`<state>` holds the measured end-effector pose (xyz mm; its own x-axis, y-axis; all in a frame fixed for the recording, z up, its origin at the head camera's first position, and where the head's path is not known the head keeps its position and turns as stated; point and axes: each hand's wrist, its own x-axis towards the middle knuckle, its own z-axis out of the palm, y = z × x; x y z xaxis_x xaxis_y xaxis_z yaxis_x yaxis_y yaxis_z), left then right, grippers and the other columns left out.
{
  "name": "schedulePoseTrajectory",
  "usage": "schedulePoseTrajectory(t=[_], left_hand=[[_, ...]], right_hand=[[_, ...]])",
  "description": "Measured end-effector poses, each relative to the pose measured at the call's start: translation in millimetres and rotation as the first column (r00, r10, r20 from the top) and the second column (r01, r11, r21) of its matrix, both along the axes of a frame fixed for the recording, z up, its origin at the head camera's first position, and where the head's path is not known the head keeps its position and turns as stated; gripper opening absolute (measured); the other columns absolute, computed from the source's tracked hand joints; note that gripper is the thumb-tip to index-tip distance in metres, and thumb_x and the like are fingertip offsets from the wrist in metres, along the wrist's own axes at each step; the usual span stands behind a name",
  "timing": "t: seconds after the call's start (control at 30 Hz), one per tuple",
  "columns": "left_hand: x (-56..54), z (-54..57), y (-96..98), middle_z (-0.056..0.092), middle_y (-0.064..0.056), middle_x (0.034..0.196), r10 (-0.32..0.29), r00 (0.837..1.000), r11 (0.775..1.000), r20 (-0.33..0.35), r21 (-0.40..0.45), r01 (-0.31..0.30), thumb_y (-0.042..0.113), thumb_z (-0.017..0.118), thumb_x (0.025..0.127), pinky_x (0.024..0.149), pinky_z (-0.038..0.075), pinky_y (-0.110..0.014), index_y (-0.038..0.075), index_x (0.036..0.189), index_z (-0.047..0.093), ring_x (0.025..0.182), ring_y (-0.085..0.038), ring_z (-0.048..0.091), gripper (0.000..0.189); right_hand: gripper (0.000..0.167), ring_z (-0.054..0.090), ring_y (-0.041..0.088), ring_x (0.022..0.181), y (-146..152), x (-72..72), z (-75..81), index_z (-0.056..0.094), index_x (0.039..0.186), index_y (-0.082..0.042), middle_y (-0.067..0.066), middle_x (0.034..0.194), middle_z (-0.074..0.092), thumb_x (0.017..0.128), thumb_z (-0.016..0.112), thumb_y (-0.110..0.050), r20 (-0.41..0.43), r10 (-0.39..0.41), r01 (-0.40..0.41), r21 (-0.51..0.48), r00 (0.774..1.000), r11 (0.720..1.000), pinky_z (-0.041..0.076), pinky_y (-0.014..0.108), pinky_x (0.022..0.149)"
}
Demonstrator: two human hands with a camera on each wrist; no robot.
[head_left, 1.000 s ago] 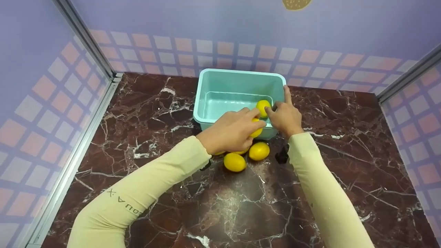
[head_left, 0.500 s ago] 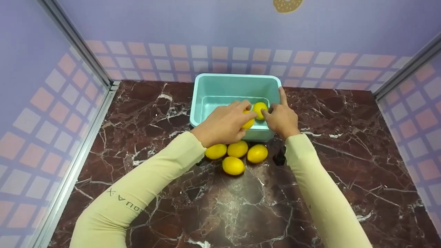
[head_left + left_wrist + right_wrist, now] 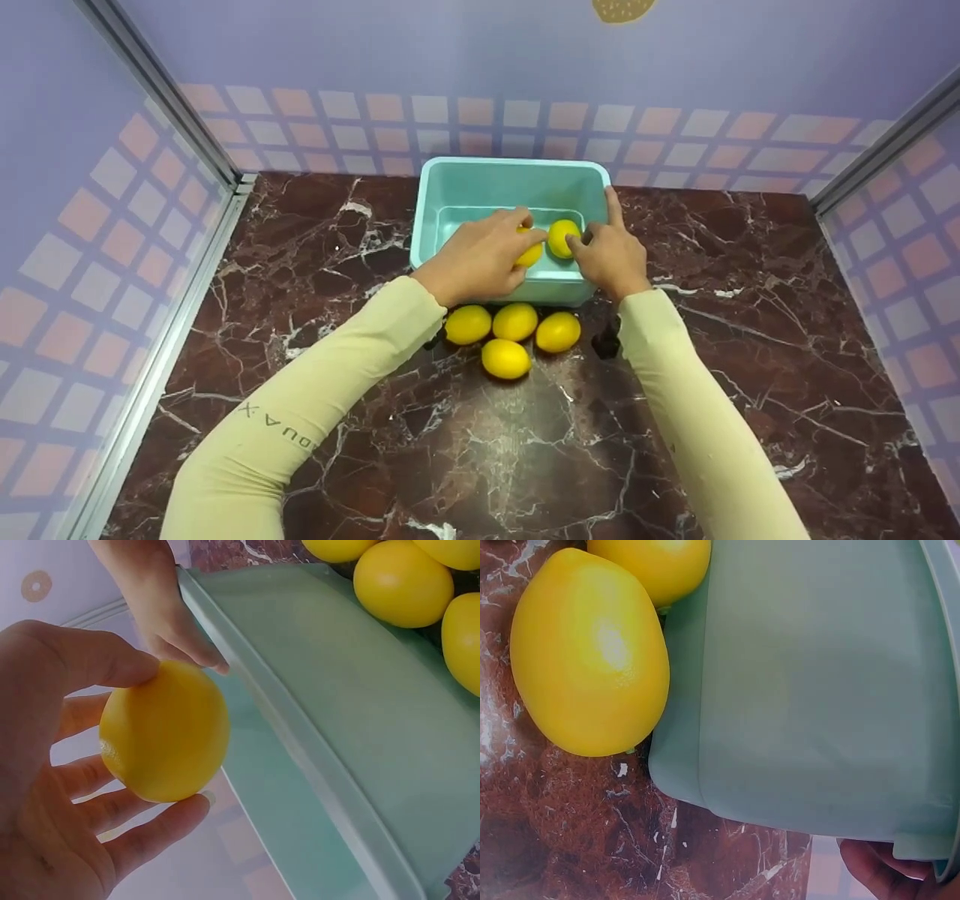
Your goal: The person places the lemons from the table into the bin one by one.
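In the head view a pale turquoise plastic bin [image 3: 517,166] stands upright against the back wall. My left hand [image 3: 484,251] reaches over its front rim and grips a yellow lemon [image 3: 531,253] between thumb and fingers. The left wrist view shows this lemon [image 3: 165,731] up close, above the bin's opening. A second lemon [image 3: 561,240] lies inside the bin at the right. My right hand [image 3: 616,259] holds the bin's right rim, index finger stretched along it. Its thumb is on the inner side and overlaps the second lemon in the head view.
Several lemons [image 3: 506,359] lie close together on the dark red marbled tabletop [image 3: 480,465], in front of the bin. Purple wall panels [image 3: 360,45] with a checked pattern enclose the back and both sides.
My left hand has carried the held lemon leftward and farther over the bin, uncovering the lemons on the table. My right hand stays at the bin's rim.
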<state>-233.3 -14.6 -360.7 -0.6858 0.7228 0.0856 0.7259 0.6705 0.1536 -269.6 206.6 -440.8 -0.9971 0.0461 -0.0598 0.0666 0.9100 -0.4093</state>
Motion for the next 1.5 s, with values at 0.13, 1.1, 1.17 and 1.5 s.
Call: schedulePoseTrajectory(t=[0.13, 1.1, 1.17, 1.5], left_hand=[[-4.4, -2.2, 0.5, 0.053, -0.009, 0.125, 0.014, 1.000, 1.000, 0.017, -0.001, -0.014, 0.015, 0.057, 0.085, 0.068, 0.054, -0.038, 0.017, 0.133, 0.056, 0.097, -0.024, 0.055, 0.048], [-16.5, -20.6, 0.0, 0.050, -0.009, 0.127, 0.088, 0.994, 0.996, 0.057, 0.017, -0.089, 0.014, 0.055, 0.090, 0.071, 0.054, -0.039, 0.016, 0.137, 0.052, 0.102, -0.025, 0.053, 0.047], [-16.9, -21.7, -1.7, 0.051, -0.009, 0.126, 0.091, 0.994, 0.996, 0.053, 0.022, -0.092, 0.014, 0.055, 0.091, 0.072, 0.054, -0.039, 0.016, 0.136, 0.052, 0.101, -0.026, 0.053, 0.046], [-18.0, -25.4, -4.6, 0.051, -0.010, 0.126, 0.098, 0.994, 0.995, 0.058, 0.018, -0.099, 0.015, 0.055, 0.092, 0.074, 0.055, -0.039, 0.014, 0.136, 0.053, 0.104, -0.027, 0.054, 0.044]], right_hand=[[0.044, 0.059, 0.035, 0.085, 0.1, -0.9, 0.6, 0.068, 0.105, -0.006, -0.006, 0.164, -0.003, 0.094, 0.051, -0.045, -0.007, 0.001, -0.001, 0.000, 1.000, 1.000, 0.046, 0.050, 0.083], [0.049, 0.060, 0.035, 0.085, 4.1, -2.0, 0.3, 0.067, 0.112, -0.005, -0.008, 0.164, -0.006, 0.094, 0.051, -0.047, 0.010, -0.006, 0.006, 0.006, 1.000, 1.000, 0.047, 0.051, 0.082], [0.049, 0.060, 0.034, 0.084, 3.2, -3.0, 0.2, 0.067, 0.113, -0.005, -0.008, 0.164, -0.006, 0.094, 0.050, -0.047, 0.011, -0.002, 0.002, 0.013, 1.000, 1.000, 0.047, 0.050, 0.081], [0.051, 0.060, 0.035, 0.086, 2.2, -3.3, -1.8, 0.063, 0.123, -0.005, -0.008, 0.164, -0.005, 0.094, 0.052, -0.045, 0.003, 0.003, -0.003, -0.001, 1.000, 1.000, 0.047, 0.052, 0.084]])
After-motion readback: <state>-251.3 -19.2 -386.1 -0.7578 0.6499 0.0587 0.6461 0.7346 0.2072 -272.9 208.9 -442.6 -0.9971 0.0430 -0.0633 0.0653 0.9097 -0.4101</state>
